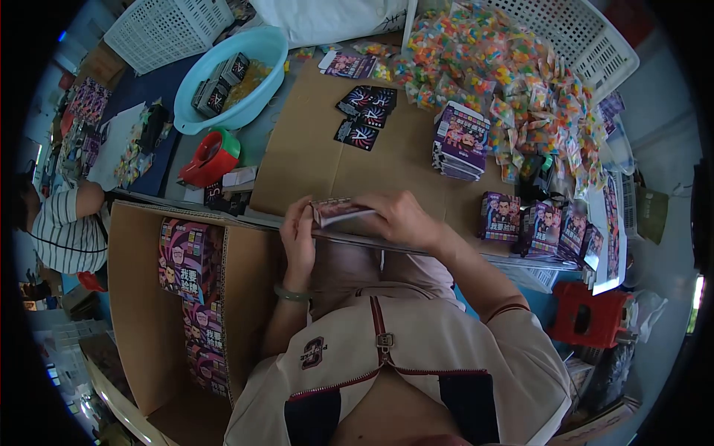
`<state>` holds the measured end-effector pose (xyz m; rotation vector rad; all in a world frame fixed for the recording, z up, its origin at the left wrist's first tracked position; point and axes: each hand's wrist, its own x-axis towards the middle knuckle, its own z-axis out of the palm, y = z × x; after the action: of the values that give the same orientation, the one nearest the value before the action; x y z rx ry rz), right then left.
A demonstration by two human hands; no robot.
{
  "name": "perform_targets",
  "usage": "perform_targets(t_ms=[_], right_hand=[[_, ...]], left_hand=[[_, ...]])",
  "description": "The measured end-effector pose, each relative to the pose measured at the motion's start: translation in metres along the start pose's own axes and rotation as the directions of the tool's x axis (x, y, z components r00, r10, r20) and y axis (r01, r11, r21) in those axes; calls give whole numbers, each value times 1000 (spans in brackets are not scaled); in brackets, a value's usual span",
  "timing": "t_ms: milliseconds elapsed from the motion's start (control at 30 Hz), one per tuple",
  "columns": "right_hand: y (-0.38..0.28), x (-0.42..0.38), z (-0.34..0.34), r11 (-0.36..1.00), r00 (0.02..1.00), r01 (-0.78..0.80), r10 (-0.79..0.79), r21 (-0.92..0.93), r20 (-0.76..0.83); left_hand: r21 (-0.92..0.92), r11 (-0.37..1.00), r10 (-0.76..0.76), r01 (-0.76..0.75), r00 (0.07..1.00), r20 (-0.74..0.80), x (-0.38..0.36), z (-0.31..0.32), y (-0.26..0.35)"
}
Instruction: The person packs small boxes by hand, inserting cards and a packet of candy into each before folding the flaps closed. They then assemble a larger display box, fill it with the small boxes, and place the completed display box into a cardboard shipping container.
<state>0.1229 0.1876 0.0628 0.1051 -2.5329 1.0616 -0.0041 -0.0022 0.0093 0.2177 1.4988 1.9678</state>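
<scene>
Close to my body, at the table's near edge, I hold a small purple printed card box (336,211) between both hands. My left hand (299,234) grips its left end, thumb and fingers pressed on the sides. The fingers of my right hand (401,219) are curled in at its right end, slightly blurred and partly hidden. Beyond my hands lies a flat cardboard sheet (297,160) with several black playing cards (364,115) fanned on it. A stack of flattened purple boxes (461,141) stands farther right. Several formed purple boxes (500,215) stand by the right edge.
A big heap of candy sachets (506,82) covers the back right. A blue basin (271,56) holds card packs; a red tape dispenser (212,157) sits below it. An open carton (249,290) with purple boxes is at my left. A person in a striped shirt (71,230) sits farther left.
</scene>
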Motion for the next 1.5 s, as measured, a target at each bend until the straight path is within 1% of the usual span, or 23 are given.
perform_targets(t_ms=[33,67,100,133,200,267,333,367,433,500,567,600,667,733,900,1000,1067,1133,1200,1267,1300,1367,1500], right_hand=[[-5,15,-6,994,993,-110,111,-17,30],[0,27,-5,994,994,-105,106,-20,30],[5,39,-3,984,978,-148,160,-94,132],[7,46,0,968,948,-184,221,-171,230],[3,60,3,972,942,-164,205,-167,266],[-4,72,-3,976,934,-142,187,-164,305],[-6,80,-19,983,797,-5,114,-182,593],[1,85,-31,982,795,-1,115,-188,596],[28,107,-59,968,690,-147,-47,204,722],[68,140,-66,974,766,-183,226,-133,602],[141,160,-45,848,944,-78,233,-524,235],[151,171,-44,852,944,-75,229,-519,240],[162,187,-41,713,935,-126,317,-690,156],[167,191,-41,706,907,-112,360,-700,218],[171,194,-46,680,846,-37,412,-732,340],[165,186,-44,621,886,-13,370,-784,279],[161,178,-42,622,896,-156,415,-767,154],[164,170,-42,630,890,-152,422,-761,172],[163,164,-50,637,884,-148,429,-756,188],[156,164,-64,513,785,-413,620,-752,-9],[161,163,-74,513,788,-408,616,-755,-7],[177,155,-92,329,668,-602,707,-728,-232],[180,149,-94,215,623,-549,749,-808,-224]], left_hand=[[308,896,336,-321,942,2,0,1,-4],[569,604,618,-558,779,107,1,3,-7],[619,531,606,-578,770,199,0,5,-10],[618,532,607,-578,770,197,0,15,-14],[581,525,701,-622,703,118,2,39,-21],[600,550,686,-580,724,71,14,42,-30],[595,645,602,-479,798,-10,19,49,-25],[591,648,605,-481,796,-14,21,49,-26],[701,505,694,-504,720,17,19,46,-30],[729,478,703,-490,711,17,19,44,-32],[760,449,710,-470,704,17,18,44,-33],[740,476,689,-475,724,21,18,43,-32],[724,502,666,-473,746,25,19,40,-34],[665,528,688,-528,725,29,22,38,-39],[640,575,660,-510,751,7,22,40,-38],[663,526,688,-532,724,35,22,41,-35],[678,503,699,-536,713,46,20,40,-33],[683,528,669,-504,743,31,20,40,-32],[692,501,694,-520,719,38,22,41,-34],[706,468,719,-531,693,44,21,39,-34],[706,495,684,-507,728,42,21,39,-35],[705,523,644,-480,764,42,19,37,-36],[684,538,646,-493,762,41,22,38,-36]])
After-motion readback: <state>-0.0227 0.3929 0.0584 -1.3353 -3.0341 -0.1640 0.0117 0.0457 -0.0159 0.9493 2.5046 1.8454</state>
